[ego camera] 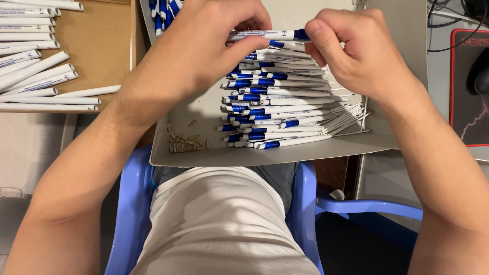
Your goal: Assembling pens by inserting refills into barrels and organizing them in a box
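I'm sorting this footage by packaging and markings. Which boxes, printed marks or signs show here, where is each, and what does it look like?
Grey cardboard tray: on the lap, flat, shallow, full of pens.
Brown cardboard box: upper left, open, holding white pen barrels.
Printed mark on held pen: between left hand and right hand; small blue print on white.
Black mat: right edge, red border, pale design.
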